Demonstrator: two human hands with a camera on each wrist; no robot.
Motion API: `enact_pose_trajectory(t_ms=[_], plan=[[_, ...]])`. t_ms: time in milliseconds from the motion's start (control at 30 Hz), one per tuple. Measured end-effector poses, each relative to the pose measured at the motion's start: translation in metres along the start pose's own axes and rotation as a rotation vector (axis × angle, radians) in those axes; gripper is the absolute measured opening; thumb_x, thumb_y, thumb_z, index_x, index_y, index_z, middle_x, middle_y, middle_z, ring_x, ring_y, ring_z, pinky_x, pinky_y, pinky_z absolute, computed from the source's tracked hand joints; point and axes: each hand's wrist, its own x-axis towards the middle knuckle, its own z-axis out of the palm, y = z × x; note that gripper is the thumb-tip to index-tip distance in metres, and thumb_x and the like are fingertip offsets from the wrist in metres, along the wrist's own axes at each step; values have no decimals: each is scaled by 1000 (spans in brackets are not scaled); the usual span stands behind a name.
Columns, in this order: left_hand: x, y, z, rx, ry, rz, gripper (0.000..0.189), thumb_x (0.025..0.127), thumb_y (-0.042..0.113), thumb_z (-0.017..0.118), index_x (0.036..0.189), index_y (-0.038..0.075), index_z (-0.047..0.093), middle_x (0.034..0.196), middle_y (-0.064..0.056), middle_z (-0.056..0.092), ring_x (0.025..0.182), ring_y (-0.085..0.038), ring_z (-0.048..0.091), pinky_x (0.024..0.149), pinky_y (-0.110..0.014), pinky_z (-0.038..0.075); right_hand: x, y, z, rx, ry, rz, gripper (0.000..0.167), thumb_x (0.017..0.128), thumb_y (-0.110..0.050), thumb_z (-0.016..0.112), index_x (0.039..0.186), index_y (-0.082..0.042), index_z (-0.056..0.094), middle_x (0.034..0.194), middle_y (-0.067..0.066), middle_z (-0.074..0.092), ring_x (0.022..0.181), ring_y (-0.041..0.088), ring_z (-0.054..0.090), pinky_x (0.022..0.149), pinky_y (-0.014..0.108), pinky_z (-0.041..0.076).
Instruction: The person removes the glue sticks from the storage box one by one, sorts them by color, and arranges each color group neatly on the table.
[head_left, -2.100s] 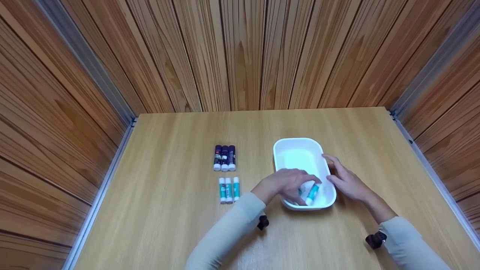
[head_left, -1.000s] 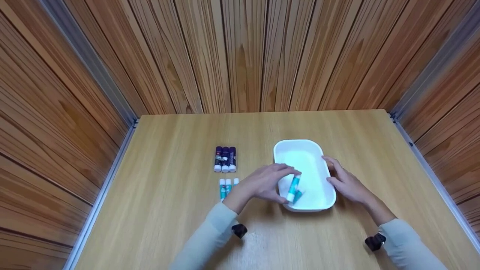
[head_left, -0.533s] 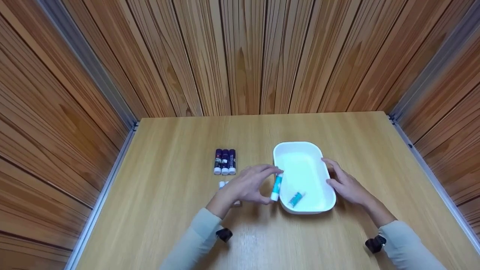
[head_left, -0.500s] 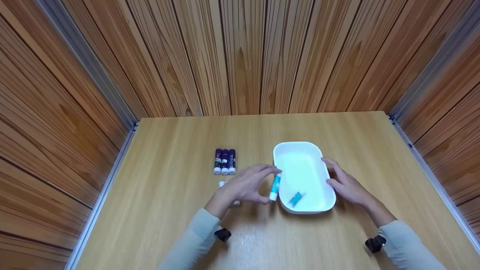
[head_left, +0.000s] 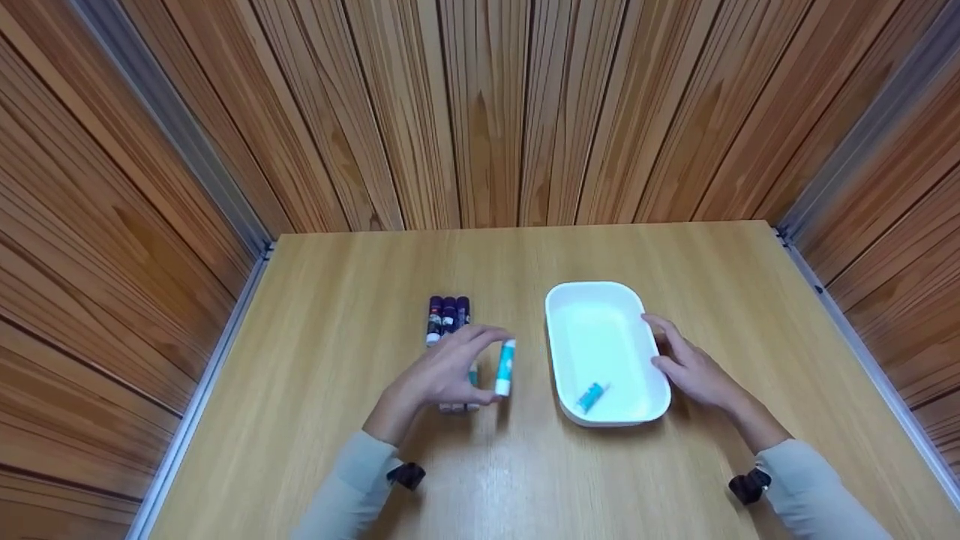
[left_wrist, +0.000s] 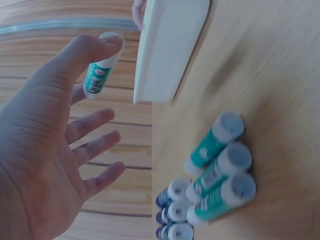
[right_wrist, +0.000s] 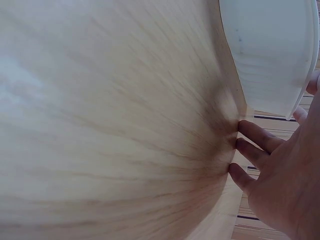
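My left hand (head_left: pixel 442 371) pinches a teal-and-white glue stick (head_left: pixel 505 367) between thumb and index finger. It is held above the table, left of the white plastic box (head_left: pixel 600 322); the other fingers are spread in the left wrist view. One more teal glue stick (head_left: pixel 591 397) lies inside the box near its front end. My right hand (head_left: pixel 694 367) touches the box's right rim with thumb and index finger, its other fingers resting on the table in the right wrist view. Beneath my left hand, three teal glue sticks (left_wrist: pixel 210 172) lie side by side, mostly covered in the head view.
Three dark purple glue sticks (head_left: pixel 435 319) with white ends lie in a row behind the teal row, partly covered by my left hand. The wooden table (head_left: pixel 360 300) is bounded by wood-panelled walls (head_left: pixel 487 112) at the back and sides.
My left hand has lifted a teal glue stick out of the box and carried it left, over the rim, towards the teal row. My right hand has stayed at the box's rim.
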Motion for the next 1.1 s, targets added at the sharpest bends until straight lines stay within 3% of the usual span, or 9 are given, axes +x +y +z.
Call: enact_pose_trajectory(t_ms=[300,567,867,1100], plan=[[-28,-25,-12,-95,63,-64,87,89,36,97,165,33,54,176,-10,50,165,-42,45,131,-72,43,1,2,-1,-10,-4,0,68,118,-16,49,179,-21,20,166,31,53,152,51,56,125,75,45],[-43,-45,-15,-135,89,-138,86,88,29,97,164,31,56,173,-9,54,162,-41,48,130,-72,44,2,2,1,-6,-4,0,68,118,-16,50,178,-20,20,167,32,51,154,53,53,125,77,43],[-56,-65,-5,-148,98,-284,90,86,24,99,165,34,55,175,-11,52,162,-40,49,128,-67,49,2,2,0,-7,-14,-3,69,118,-17,51,178,-21,20,167,31,51,153,52,54,125,77,43],[-58,-84,6,-118,113,-317,92,84,31,101,165,29,56,171,-9,56,160,-38,51,133,-67,42,2,0,0,3,-15,10,69,117,-16,51,178,-20,19,164,30,54,149,48,57,124,73,45]])
